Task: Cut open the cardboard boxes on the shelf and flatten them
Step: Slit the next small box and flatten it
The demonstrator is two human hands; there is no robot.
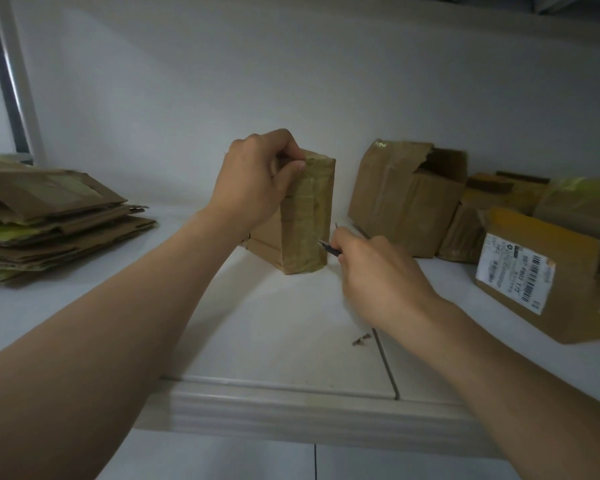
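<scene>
White shelf [291, 323] is carrying everything. Stack of flattened cardboard [49, 220] is sitting at the far left, well apart from the rest. Labelled box [548, 282] is lying tilted at the right edge, with the shipping label facing the camera. Open-top box [406, 199] is standing right of centre with a torn flap sticking up. More brown boxes [492, 216] are crowding between and behind those two.

Taped box [305, 216], the one being worked on, is standing upright on end mid-shelf, just left of the open-top box and not touching it. Greenish tape is running down its front face.

Left hand [253, 178] is gripping the taped box's top edge, fingers curled over it and thumb pressing on the front. Right hand [378, 271] is closing round a thin dark cutter [329, 249], whose tip is meeting the lower right of the taped face. The hand is slightly motion-blurred, so I can't tell the blade depth.

Small cardboard scrap [361, 339] is lying on the shelf below the right hand.
</scene>
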